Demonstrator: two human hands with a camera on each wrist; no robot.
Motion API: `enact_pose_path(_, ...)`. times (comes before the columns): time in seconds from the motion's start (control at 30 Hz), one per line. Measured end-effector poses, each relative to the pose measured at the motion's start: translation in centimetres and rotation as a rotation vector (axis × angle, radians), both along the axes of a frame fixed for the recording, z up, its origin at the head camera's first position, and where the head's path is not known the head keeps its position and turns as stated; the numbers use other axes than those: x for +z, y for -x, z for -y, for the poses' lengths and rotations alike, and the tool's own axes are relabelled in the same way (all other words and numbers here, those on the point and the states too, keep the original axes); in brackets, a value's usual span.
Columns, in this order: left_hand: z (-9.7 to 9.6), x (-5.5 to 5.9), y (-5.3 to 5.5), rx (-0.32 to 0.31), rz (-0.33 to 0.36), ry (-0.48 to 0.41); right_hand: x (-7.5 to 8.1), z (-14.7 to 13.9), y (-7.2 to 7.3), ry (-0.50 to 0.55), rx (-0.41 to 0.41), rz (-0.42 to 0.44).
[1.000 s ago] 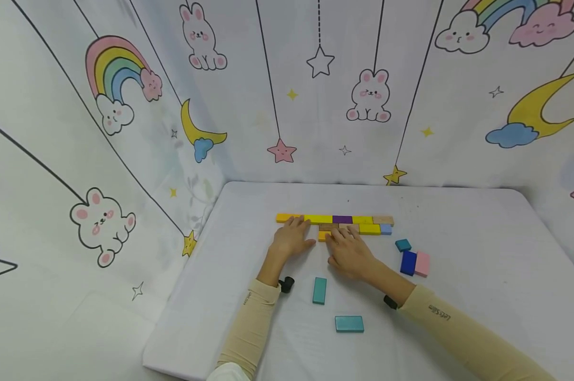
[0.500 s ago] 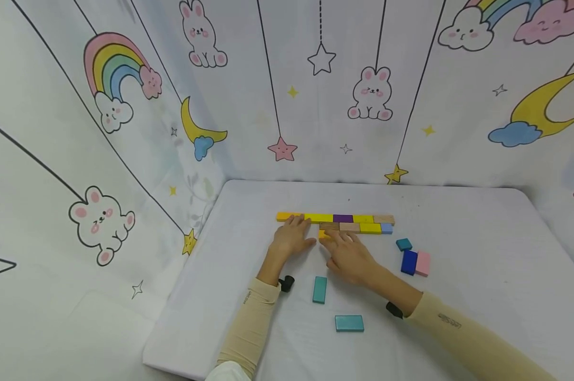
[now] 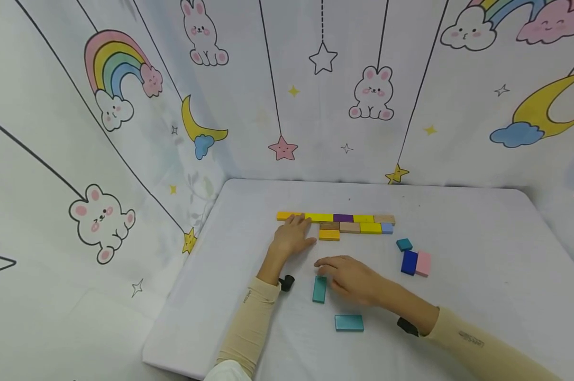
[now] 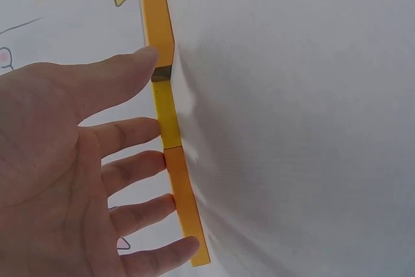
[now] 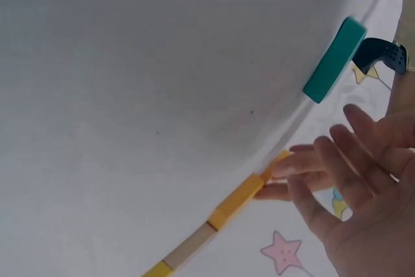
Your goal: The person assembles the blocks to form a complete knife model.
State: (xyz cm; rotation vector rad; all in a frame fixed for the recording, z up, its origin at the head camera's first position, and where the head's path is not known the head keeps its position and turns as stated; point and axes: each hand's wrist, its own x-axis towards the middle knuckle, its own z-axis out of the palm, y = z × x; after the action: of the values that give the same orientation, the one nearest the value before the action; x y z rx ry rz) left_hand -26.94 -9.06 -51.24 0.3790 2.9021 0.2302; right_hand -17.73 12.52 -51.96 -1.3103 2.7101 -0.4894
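My left hand (image 3: 291,235) rests at the left end of a back row of coloured wooden blocks, its fingertips touching the orange block (image 3: 284,216) and the yellow block (image 3: 321,217). Its fingers (image 4: 139,173) lie spread in the left wrist view. A second row, with a brown block (image 3: 329,226) and a light blue block (image 3: 386,228), lies against the first. In front of it sits another orange block (image 3: 329,236). My right hand (image 3: 353,279) hovers with nothing in it, fingers loosely extended, beside an upright-pointing teal block (image 3: 319,290). Another teal block (image 3: 349,323) lies nearer me.
To the right lie a small teal block (image 3: 403,244), a dark blue block (image 3: 409,262) and a pink block (image 3: 422,263). The white-covered table (image 3: 482,296) meets a cartoon-printed cloth wall (image 3: 248,116) behind.
My right hand has let go of the front orange block and drawn back toward me, close to the teal block. The left hand has stayed at the back row.
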Motion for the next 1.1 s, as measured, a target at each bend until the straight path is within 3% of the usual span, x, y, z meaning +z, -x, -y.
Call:
enact_pose_path(0.2,-0.1,0.1,0.1,-0.006,-0.007,0.004,-0.5,-0.8,-1.1,-0.026,0.094,0.025)
enact_pose_path(0.5,-0.1,-0.2,0.1,-0.006,-0.009,0.015,-1.0,-1.2,-2.1,-0.028,0.093,0.056)
enact_pose_path(0.8,-0.1,-0.3,0.0,-0.004,-0.006,0.015,-0.7,-1.2,-2.8,-0.05,0.093,-0.045)
enact_pose_path(1.1,-0.1,-0.1,-0.2,-0.003,0.002,0.025,-0.2,-1.3,-3.2,-0.142,0.037,-0.161)
